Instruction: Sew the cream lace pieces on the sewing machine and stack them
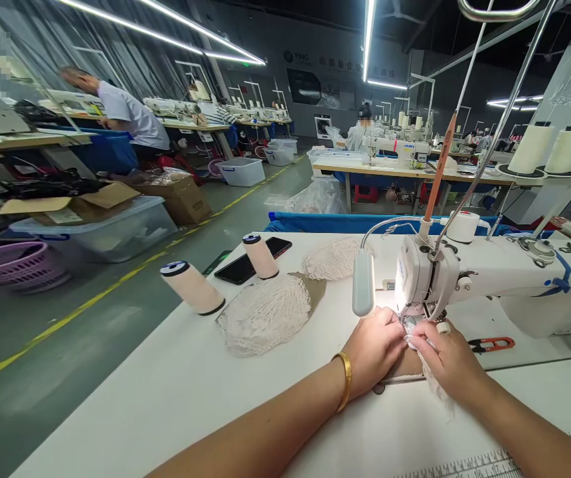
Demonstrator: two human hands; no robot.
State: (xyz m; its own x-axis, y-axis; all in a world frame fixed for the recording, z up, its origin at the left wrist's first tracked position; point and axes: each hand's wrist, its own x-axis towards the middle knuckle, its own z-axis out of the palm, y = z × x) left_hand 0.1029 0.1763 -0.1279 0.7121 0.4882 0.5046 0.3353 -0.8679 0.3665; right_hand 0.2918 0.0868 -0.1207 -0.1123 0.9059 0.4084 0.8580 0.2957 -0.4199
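Both hands are at the needle area of a white sewing machine. My left hand, with a gold bangle at the wrist, has its fingers pinched on a piece of pale lace beside the presser foot. From the other side my right hand pinches the same lace between thumb and fingers; a strip of it trails down over the table edge of the machine bed. The fingertips partly hide the lace under the foot. Lit by a small lamp, the work lies just below the machine head.
Stacked lace pieces, two thread cones and a black phone lie left on the table. Orange-handled thread snips rest right of my right hand. A ruler strip runs along the front. Other people sit at machines beyond.
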